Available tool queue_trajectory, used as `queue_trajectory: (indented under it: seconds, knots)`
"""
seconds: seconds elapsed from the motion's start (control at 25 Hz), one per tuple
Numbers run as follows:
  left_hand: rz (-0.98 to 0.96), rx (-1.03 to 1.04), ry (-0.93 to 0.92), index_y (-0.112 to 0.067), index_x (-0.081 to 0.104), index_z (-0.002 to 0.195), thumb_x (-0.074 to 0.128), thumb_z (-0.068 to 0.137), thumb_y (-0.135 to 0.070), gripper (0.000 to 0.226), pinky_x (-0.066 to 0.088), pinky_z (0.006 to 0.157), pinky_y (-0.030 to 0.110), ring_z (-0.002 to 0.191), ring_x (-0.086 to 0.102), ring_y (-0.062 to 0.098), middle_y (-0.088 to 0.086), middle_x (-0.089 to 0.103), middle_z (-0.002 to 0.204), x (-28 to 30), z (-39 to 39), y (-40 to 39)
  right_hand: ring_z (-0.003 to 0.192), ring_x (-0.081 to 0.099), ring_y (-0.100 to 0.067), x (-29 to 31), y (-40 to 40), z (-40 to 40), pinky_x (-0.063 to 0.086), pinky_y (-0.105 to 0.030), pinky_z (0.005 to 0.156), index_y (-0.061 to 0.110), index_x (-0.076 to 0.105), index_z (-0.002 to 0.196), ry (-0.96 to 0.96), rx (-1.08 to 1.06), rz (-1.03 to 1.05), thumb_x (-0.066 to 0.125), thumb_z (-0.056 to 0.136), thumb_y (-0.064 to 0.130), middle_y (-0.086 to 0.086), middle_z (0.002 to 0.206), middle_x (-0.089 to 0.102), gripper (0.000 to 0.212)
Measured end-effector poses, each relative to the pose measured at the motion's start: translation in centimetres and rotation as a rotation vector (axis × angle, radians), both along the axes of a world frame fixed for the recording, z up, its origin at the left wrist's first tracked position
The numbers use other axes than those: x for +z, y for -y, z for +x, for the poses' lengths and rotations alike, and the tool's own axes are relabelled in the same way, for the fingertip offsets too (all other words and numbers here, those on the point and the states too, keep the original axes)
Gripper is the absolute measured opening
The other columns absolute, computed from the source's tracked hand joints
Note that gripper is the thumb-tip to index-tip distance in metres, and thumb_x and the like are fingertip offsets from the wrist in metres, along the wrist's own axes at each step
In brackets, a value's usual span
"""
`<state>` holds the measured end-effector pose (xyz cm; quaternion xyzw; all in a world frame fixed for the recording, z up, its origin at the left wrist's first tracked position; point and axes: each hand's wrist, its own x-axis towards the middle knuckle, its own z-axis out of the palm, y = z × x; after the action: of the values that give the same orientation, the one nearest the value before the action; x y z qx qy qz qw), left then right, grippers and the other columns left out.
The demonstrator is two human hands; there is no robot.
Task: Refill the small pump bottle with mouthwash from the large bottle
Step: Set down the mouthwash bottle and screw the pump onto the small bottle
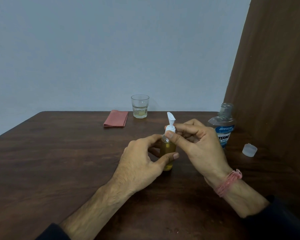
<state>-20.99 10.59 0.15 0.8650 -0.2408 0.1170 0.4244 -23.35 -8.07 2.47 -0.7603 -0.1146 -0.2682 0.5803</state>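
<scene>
Dark wood table [59,153]; left hand [142,163] grips amber pump bottle [168,151], right hand [197,141] pinches white pump [170,125].

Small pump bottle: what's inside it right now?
The small pump bottle holds yellowish liquid up to about its shoulder. The left hand grips its body and the right hand its white pump collar, so parts of the level and any dip tube are hidden.

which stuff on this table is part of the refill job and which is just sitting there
Part of the job:
small pump bottle, held by left hand
white pump head, gripped by right hand
large mouthwash bottle, uncapped
its cap

Lying about:
glass
folded pink cloth
</scene>
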Motion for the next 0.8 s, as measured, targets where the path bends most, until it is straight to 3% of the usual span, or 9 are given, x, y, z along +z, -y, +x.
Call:
queue_trajectory:
  seconds: [0.16,0.36,0.56,0.68,0.8]
  knots:
    - [-0.026,-0.037,-0.019,-0.045,0.077,0.134,0.085,0.091,-0.066,0.048,0.056,0.09,0.015,0.109,0.072,-0.015,-0.028,0.083,0.111,0.1,0.1,-0.3,0.083,0.066,-0.01,0.1,0.1,-0.1,0.059,-0.026,0.076,0.036,0.086,0.109,-0.062,0.119,0.032,0.082,0.076,0.052,-0.004,0.096,0.066,0.037]
    - [-0.031,-0.057,-0.015,-0.042,0.081,0.129,0.09,0.089,-0.063,0.045,0.065,0.095,0.026,0.103,0.078,-0.01,-0.027,0.085,0.107,0.2,0.1,-0.3,0.074,0.057,-0.019,0.3,-0.1,-0.4,0.054,-0.036,0.069,0.033,0.087,0.106,-0.048,0.034,-0.001,0.081,0.077,0.05,-0.015,0.092,0.059,0.034]
    - [-0.043,-0.008,0.03,-0.045,0.08,0.131,0.087,0.084,-0.071,0.054,0.065,0.088,0.023,0.099,0.077,-0.013,-0.035,0.081,0.105,-0.2,0.1,-0.2,0.062,0.056,-0.012,-0.1,-0.6,-0.3,0.055,-0.027,0.055,0.034,0.086,0.11,-0.055,0.031,0.049,0.083,0.079,0.05,-0.006,0.082,0.059,0.035]
    - [0.003,0.067,0.038,-0.046,0.075,0.139,0.077,0.081,-0.077,0.066,0.065,0.092,0.026,0.103,0.074,-0.012,-0.029,0.08,0.105,-0.4,0.6,-0.1,0.051,0.059,-0.005,0.1,-0.3,-0.3,0.053,-0.019,0.048,0.034,0.078,0.127,-0.107,0.088,0.121,0.09,0.076,0.05,0.002,0.073,0.07,0.054]
    - [-0.012,0.154,0.042,-0.044,0.067,0.149,0.084,0.089,-0.062,0.065,0.063,0.099,0.032,0.111,0.073,-0.006,-0.026,0.078,0.118,-0.5,1.2,-0.4,0.041,0.056,-0.011,0.7,-0.1,-0.6,0.044,-0.021,0.041,0.033,0.077,0.122,-0.079,0.085,0.148,0.092,0.08,0.051,-0.006,0.069,0.075,0.048]
